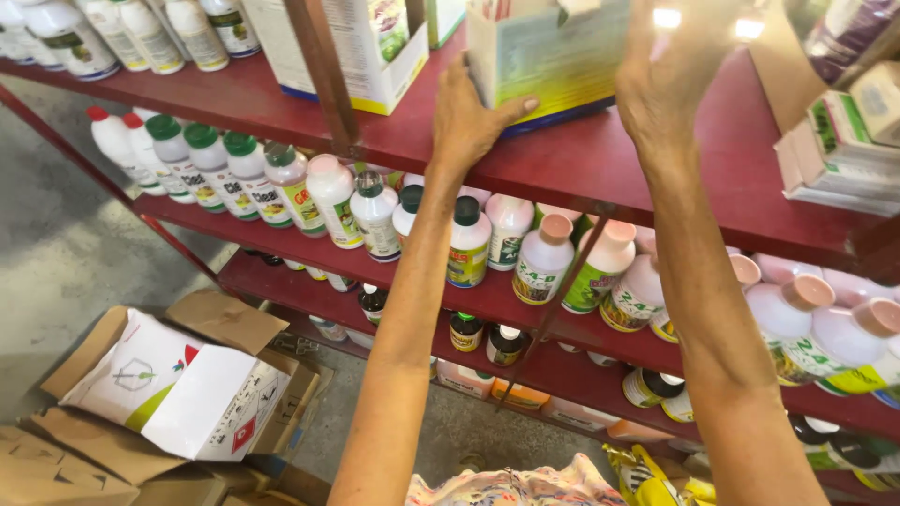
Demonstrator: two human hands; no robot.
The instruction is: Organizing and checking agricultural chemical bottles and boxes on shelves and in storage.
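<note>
Gripping one pale box | left hand and right hand hold its two sides | red shelf

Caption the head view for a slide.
Both hands, left hand and right hand, grip a carton on a red shelf above bottles.

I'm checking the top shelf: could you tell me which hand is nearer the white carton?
Left. The left hand grips the pale box beside the white carton; the right hand holds the box's far side.
</note>
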